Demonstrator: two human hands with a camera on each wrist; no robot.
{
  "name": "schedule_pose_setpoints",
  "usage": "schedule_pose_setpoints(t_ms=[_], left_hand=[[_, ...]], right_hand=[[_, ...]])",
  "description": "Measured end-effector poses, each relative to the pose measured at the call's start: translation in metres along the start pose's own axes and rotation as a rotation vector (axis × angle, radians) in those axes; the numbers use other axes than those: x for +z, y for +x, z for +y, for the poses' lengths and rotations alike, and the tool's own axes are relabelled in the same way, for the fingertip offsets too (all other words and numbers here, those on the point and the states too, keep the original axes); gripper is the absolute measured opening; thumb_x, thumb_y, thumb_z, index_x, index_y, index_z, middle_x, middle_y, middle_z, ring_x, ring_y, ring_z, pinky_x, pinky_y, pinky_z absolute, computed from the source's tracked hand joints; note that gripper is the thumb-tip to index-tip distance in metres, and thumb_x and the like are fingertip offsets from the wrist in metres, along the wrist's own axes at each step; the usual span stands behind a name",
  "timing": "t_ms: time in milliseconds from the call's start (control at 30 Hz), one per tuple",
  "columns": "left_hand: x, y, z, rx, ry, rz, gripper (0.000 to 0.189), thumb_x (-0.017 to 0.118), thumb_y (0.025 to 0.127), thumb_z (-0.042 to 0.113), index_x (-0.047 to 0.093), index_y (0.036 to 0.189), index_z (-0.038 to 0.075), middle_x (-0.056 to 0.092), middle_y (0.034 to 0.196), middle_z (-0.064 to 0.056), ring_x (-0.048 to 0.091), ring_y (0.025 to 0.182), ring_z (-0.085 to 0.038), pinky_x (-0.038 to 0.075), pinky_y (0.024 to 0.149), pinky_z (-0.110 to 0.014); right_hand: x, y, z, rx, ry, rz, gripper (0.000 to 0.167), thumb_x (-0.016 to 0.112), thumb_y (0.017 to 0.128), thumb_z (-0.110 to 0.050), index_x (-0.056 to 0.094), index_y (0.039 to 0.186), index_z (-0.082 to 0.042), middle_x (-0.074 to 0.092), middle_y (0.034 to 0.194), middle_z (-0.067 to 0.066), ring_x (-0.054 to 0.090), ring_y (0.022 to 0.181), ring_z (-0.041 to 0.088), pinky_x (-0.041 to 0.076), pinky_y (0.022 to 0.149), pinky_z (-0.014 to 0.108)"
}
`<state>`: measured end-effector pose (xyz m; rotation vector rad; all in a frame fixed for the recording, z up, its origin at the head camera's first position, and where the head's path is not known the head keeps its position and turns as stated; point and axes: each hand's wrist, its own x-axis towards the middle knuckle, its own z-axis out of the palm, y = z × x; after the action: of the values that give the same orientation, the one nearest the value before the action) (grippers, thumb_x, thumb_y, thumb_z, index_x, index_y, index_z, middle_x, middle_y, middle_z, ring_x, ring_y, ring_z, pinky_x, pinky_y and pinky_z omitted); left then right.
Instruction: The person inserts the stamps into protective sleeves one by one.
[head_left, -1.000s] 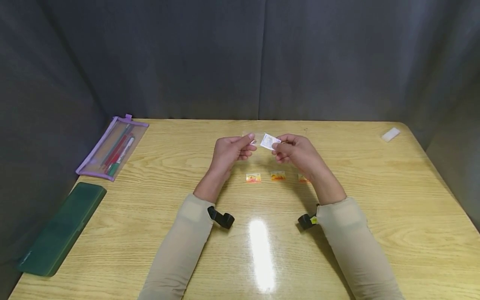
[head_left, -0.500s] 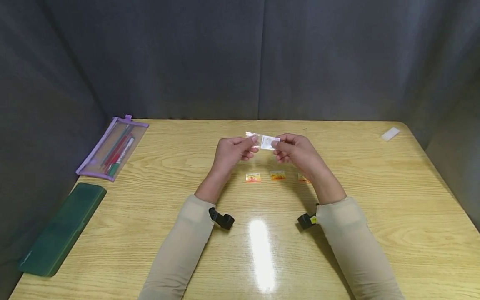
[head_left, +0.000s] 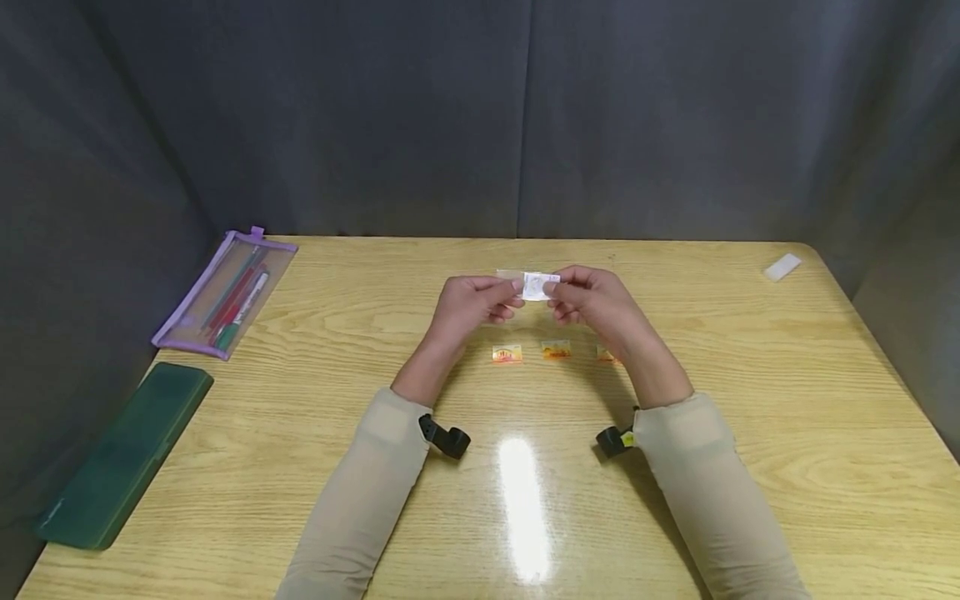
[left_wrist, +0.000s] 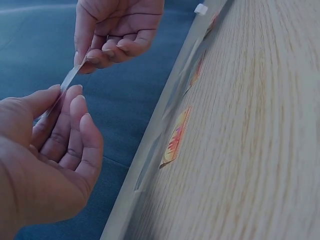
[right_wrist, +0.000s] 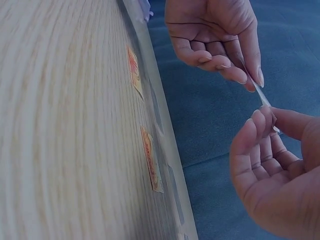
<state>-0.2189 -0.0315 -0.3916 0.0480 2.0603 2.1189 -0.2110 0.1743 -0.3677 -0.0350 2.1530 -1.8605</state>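
Observation:
In the head view, a small white printed paper slip (head_left: 536, 287) is held above the far part of the table, with a strip of clear plastic film (head_left: 510, 273) at its left side. My left hand (head_left: 472, 302) pinches the film between thumb and index finger, thumb tip close to the slip. The slip's right end is pinched by my right hand (head_left: 596, 300). Seen edge-on in the left wrist view, the slip (left_wrist: 69, 80) spans both hands' fingertips. Beneath lie yellow-and-orange printed pieces: a left one (head_left: 507, 354), a middle one (head_left: 557, 349), and a right one (head_left: 607, 354) partly hidden by my right wrist.
At the left, a purple-edged mesh pouch (head_left: 225, 296) with pens lies behind a dark green case (head_left: 127, 454). A white block (head_left: 782, 267) sits near the wooden table's (head_left: 810, 400) back right corner. Dark curtains (head_left: 360, 117) stand around the table.
The left hand has shifted slightly right along the film, its thumb now closer to the white slip. The slip has turned from tilted to level. The right hand has barely moved.

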Motion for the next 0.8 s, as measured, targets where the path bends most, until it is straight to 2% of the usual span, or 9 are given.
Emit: schedule_pose_setpoints(t_ms=[133, 367, 533, 733, 800], left_hand=[[-0.0003, -0.0004, -0.0005, -0.010, -0.009, 0.001, 0.029, 0.077, 0.092, 0.025, 0.078, 0.105, 0.000, 0.076, 0.077, 0.000, 0.069, 0.064, -0.008, 0.061, 0.066, -0.026], [-0.0014, -0.0011, 0.0009, 0.023, -0.015, 0.026, 0.028, 0.077, 0.092, 0.025, 0.079, 0.101, -0.001, 0.076, 0.076, -0.001, 0.068, 0.063, -0.008, 0.058, 0.061, -0.023], [-0.0012, -0.0016, 0.0026, 0.027, -0.012, 0.023, 0.029, 0.077, 0.092, 0.026, 0.079, 0.101, -0.001, 0.076, 0.076, -0.001, 0.068, 0.063, -0.009, 0.059, 0.063, -0.025], [-0.0008, -0.0019, 0.0032, 0.016, -0.010, 0.020, 0.029, 0.077, 0.092, 0.026, 0.078, 0.103, -0.002, 0.075, 0.075, 0.000, 0.068, 0.063, -0.008, 0.060, 0.065, -0.027], [-0.0011, -0.0020, 0.0030, 0.015, -0.009, 0.023, 0.030, 0.077, 0.092, 0.026, 0.078, 0.103, -0.002, 0.075, 0.075, 0.000, 0.068, 0.063, -0.008, 0.062, 0.069, -0.032]], right_hand=[[0.0005, -0.0014, 0.0009, -0.001, -0.026, -0.001, 0.028, 0.063, 0.102, -0.024, 0.059, 0.117, -0.001, 0.064, 0.089, 0.000, 0.061, 0.074, 0.010, 0.058, 0.078, 0.029], [-0.0020, -0.0034, 0.0010, -0.032, -0.028, 0.054, 0.032, 0.060, 0.104, -0.030, 0.061, 0.121, -0.002, 0.062, 0.096, 0.001, 0.063, 0.076, 0.010, 0.060, 0.080, 0.030], [-0.0028, -0.0042, -0.0007, -0.038, -0.024, 0.068, 0.026, 0.060, 0.104, -0.027, 0.062, 0.116, -0.004, 0.061, 0.095, 0.000, 0.063, 0.077, 0.010, 0.059, 0.079, 0.029], [-0.0017, -0.0031, -0.0005, -0.042, -0.020, 0.072, 0.028, 0.060, 0.104, -0.026, 0.061, 0.118, -0.001, 0.060, 0.094, 0.000, 0.063, 0.078, 0.010, 0.059, 0.080, 0.028], [-0.0007, -0.0024, 0.0001, -0.047, -0.013, 0.073, 0.030, 0.060, 0.104, -0.026, 0.061, 0.119, 0.000, 0.060, 0.094, 0.000, 0.063, 0.077, 0.010, 0.059, 0.080, 0.028]])
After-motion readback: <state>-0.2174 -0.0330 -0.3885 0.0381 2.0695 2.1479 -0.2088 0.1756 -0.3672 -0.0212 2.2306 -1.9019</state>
